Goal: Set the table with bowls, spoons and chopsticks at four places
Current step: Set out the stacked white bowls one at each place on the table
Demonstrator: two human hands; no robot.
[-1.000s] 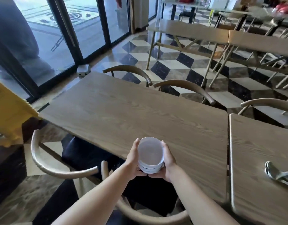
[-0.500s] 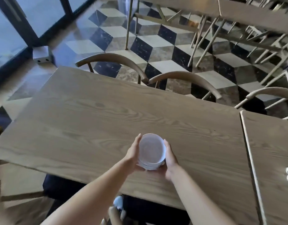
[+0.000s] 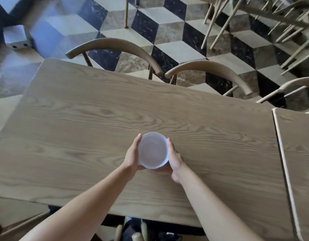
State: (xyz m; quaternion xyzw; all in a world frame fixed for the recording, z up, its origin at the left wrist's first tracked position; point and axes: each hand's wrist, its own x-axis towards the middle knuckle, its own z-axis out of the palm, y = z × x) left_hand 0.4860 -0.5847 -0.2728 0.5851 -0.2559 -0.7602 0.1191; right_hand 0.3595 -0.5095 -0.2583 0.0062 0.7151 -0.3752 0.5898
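Note:
A stack of white bowls (image 3: 153, 150) is held over the middle of a wooden table (image 3: 98, 122), seen from straight above. My left hand (image 3: 132, 156) cups its left side and my right hand (image 3: 175, 158) cups its right side and underside. Whether the stack touches the tabletop cannot be told. No spoons or chopsticks show in this view.
Two curved wooden chair backs (image 3: 115, 47) (image 3: 211, 70) stand at the table's far edge. A second table (image 3: 300, 153) adjoins on the right with a narrow gap. A small grey box (image 3: 17, 39) sits on the checkered floor at far left.
I have stepped closer and my view has tilted down over the table. The bowl stack has moved forward from the near edge toward the table's middle, still in both hands.

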